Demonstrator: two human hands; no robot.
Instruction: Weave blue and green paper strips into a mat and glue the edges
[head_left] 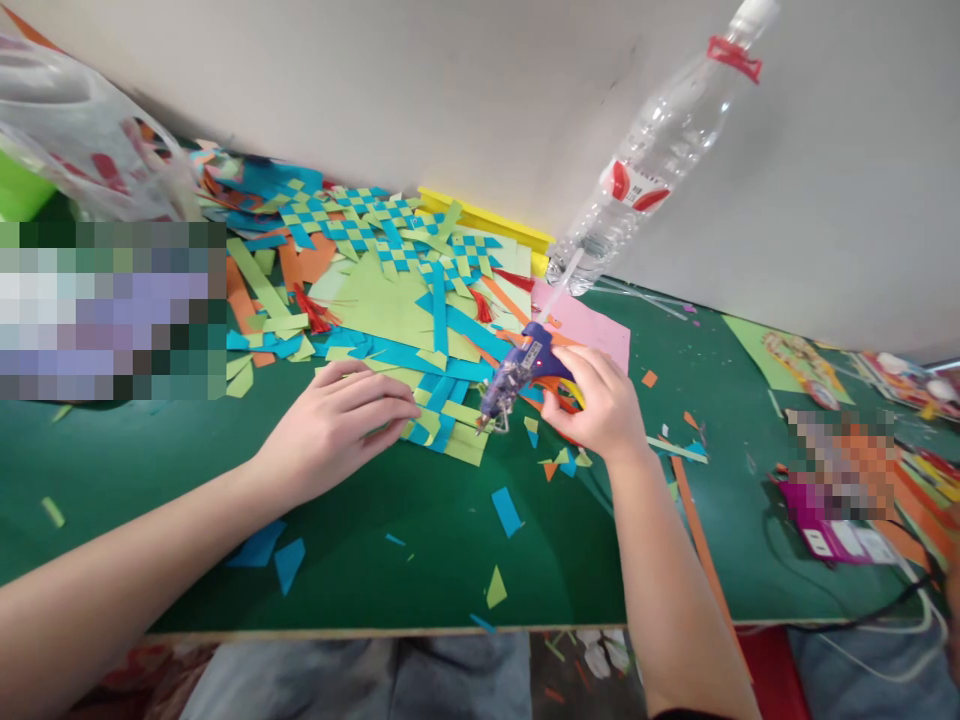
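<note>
Fingers bent, my left hand (pixel 341 425) rests over the left end of a woven piece of blue and green paper strips (pixel 457 415). A purple hot glue gun (pixel 517 372) with a clear glue stick in its back is held in my right hand (pixel 594 398), fingers around the handle. Its nozzle points down and left, just above the woven strips. Behind my hands lie a green paper sheet (pixel 382 300), blue strips and red tassels (pixel 313 308).
A clear plastic bottle (pixel 645 160) stands against the wall. Plastic bags (pixel 97 140) are at the far left. A magenta power strip (pixel 829 525) with cables lies at the right. Paper scraps (pixel 506 512) dot the green table (pixel 555 570) near its front edge.
</note>
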